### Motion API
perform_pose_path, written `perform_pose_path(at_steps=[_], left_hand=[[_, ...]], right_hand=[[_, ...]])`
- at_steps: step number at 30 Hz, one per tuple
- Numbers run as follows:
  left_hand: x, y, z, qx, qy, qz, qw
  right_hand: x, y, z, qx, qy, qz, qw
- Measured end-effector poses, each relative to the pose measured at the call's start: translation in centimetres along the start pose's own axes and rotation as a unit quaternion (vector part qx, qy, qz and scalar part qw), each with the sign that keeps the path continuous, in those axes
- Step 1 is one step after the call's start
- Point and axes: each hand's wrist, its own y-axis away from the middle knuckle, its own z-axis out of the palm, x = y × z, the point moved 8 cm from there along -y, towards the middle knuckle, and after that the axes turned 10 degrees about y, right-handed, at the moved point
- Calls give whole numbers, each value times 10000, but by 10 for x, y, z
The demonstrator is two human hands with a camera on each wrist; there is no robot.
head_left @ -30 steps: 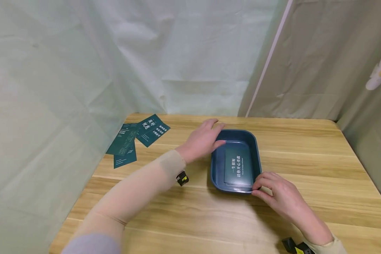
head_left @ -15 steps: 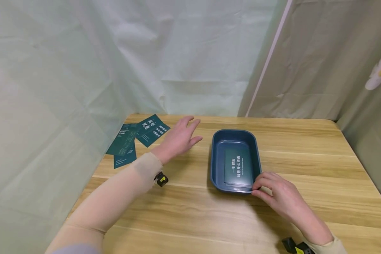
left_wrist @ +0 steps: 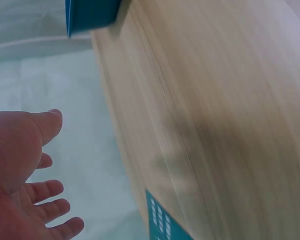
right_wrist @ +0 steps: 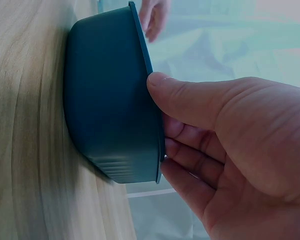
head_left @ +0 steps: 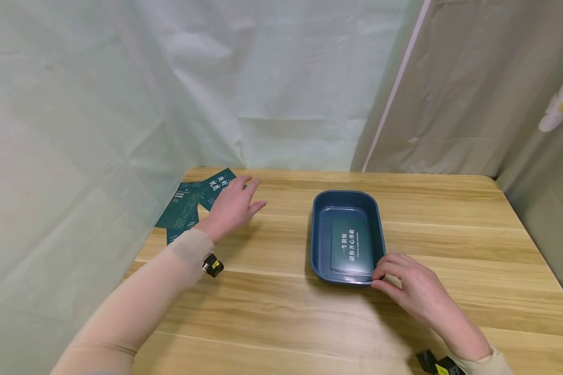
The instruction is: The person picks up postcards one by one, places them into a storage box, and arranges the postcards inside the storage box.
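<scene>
Pinching the near right corner of a dark-blue rounded rectangular tray (head_left: 347,200) holding a green printed card (head_left: 352,247) is the right hand (head_left: 413,284) — the empty left hand (head_left: 234,205), fingers extended, hovers near overlapping dark-green paper cards (head_left: 178,211) on the wood-grain table (head_left: 262,297).

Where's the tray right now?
In the head view, the tray sits right of centre on the table, its near right corner held by the right hand.

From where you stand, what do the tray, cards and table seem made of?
Tray: probably plastic, satin, with smooth rounded corners.
Cards: likely coated paper, thin, with slight sheen.
Table: satin, with wood grain; real wood or laminate, I can't tell.
</scene>
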Motion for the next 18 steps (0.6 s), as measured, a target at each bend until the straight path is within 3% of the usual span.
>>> perform_pose_path(at_steps=[8,18], left_hand=[[-42,9,-6,96,61,-481,9988],[-90,23,-9,9,192,-1214,9924]], right_hand=[[-1,0,0,65,-52,-39,10000],[0,1,-1,67,-78,-62,9999]])
